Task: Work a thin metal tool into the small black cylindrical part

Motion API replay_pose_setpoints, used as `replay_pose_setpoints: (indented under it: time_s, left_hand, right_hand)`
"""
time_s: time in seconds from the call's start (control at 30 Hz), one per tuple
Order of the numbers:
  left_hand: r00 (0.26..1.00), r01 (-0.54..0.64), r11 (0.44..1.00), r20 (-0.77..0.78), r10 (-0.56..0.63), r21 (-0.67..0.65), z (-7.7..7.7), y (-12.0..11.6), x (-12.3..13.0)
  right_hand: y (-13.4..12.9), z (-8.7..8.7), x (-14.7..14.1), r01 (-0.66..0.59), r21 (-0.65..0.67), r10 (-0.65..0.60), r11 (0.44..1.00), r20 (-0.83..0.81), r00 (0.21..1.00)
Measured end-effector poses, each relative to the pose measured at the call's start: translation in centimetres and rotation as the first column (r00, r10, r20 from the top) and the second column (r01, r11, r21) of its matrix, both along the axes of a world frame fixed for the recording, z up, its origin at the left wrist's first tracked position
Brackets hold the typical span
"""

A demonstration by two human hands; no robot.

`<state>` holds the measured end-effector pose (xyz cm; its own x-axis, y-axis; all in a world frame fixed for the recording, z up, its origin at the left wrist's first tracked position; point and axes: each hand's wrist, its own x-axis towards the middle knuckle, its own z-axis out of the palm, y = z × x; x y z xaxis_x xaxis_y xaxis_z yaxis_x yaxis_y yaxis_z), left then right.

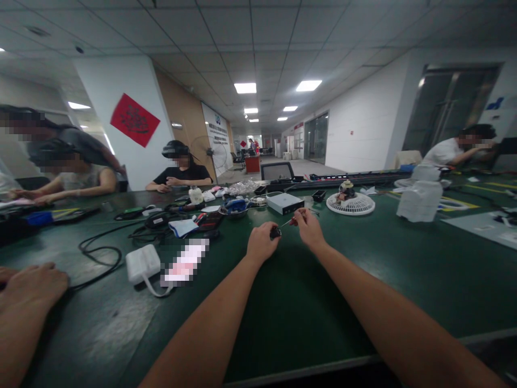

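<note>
Above the green table (291, 323), my left hand (262, 242) is closed on a small dark part (275, 233), whose details are too small to tell. My right hand (309, 227), also closed, holds a thin screwdriver with a reddish handle (298, 216); its shaft points left to the dark part. Just behind my hands lies a grey box-shaped device (285, 203). A round white fan grille (350, 203) with a motor on it sits farther right.
At left are a white adapter (143, 263), black cables (100, 253), a blue-and-white packet (183, 227) and another person's hand (38, 283). A metal bowl (234, 210) and small black tray (319, 195) stand behind. White plastic housing (420, 200) is at right. Several people sit around.
</note>
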<state>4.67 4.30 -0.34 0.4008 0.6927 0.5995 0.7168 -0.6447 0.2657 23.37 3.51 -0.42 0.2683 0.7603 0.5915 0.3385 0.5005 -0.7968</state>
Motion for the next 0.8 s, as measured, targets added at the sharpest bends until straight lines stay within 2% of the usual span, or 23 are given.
replay_pose_setpoints:
  time_s: [0.13,0.37,0.8]
  left_hand:
    - [1.000,0.005,1.000,-0.011,-0.004,0.016,-0.04,0.02,-0.03]
    - [1.000,-0.001,1.000,-0.010,0.001,0.012,-0.04,0.10,-0.07]
    - [0.999,-0.023,0.999,-0.024,0.023,-0.022,0.25,-0.15,-0.02]
  right_hand:
    - [-0.02,-0.06,0.02,0.001,-0.014,0.000,1.000,0.058,0.998]
    - [0.20,-0.08,0.12,-0.059,-0.019,0.058,0.998,-0.069,0.996]
    - [-0.06,0.17,0.03,-0.136,-0.069,0.127,0.988,-0.119,0.985]
